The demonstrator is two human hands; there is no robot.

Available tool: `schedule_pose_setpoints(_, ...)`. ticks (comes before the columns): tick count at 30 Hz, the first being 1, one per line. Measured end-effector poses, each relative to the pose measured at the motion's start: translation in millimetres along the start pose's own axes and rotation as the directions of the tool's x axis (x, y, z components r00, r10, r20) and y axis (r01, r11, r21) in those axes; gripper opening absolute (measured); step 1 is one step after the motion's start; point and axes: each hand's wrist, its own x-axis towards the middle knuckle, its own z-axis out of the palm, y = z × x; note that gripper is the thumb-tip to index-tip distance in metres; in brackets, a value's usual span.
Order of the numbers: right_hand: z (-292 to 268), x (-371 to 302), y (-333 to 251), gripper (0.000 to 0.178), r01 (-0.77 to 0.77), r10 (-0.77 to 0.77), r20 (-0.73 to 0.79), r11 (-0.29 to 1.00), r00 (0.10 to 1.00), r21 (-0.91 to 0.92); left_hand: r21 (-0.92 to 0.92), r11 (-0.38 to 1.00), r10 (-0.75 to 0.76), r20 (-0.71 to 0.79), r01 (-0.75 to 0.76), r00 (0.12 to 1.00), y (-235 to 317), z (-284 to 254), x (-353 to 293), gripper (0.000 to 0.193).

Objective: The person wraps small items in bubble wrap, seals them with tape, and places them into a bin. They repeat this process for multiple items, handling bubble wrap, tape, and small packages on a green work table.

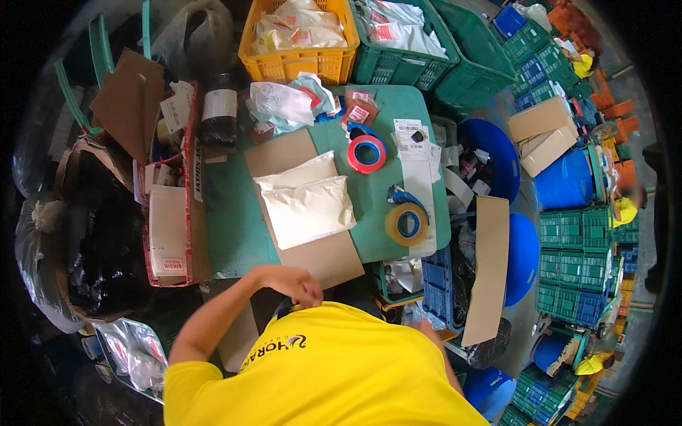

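Head view: the left hand (295, 282) is curled near the chest at the counter (227, 227) edge, holding nothing that can be made out. The right hand (426, 328) is mostly hidden behind the yellow shirt, so its grip cannot be told. Just beyond the left hand, two white padded bags (307, 202) lie on cardboard (323, 259); they look light and soft, probably slippery, best pinched at an edge. Farther right sit tape rolls (407, 224).
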Motion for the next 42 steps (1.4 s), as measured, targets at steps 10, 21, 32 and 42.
schedule_pose_setpoints(10, -137, 189, -287, 0.048, 0.691, -0.5, -0.695, 0.723, 0.516, -0.007, -0.091, 0.968, -0.029, -0.966, 0.232, -0.257, -133, -94, 65, 0.078)
schedule_pose_setpoints(21, -116, 150, -342, 0.012, 0.791, -0.528, -0.801, 0.601, 0.283, -0.116, -0.04, 0.998, -0.007, -0.869, 0.056, -0.495, -116, -46, 31, 0.024)
schedule_pose_setpoints(32, -100, 130, -303, 0.014, 0.747, -0.414, -0.827, 0.665, 0.381, 0.012, 0.308, 0.9, 0.362, -0.922, 0.308, -0.137, -82, -104, 3, 0.044)
schedule_pose_setpoints(42, -5, 86, -236, 0.055, 0.683, -0.956, -0.265, 0.278, 0.127, -0.675, 0.634, 0.535, 0.479, -0.772, 0.558, 0.418, -54, -145, 55, 0.093)
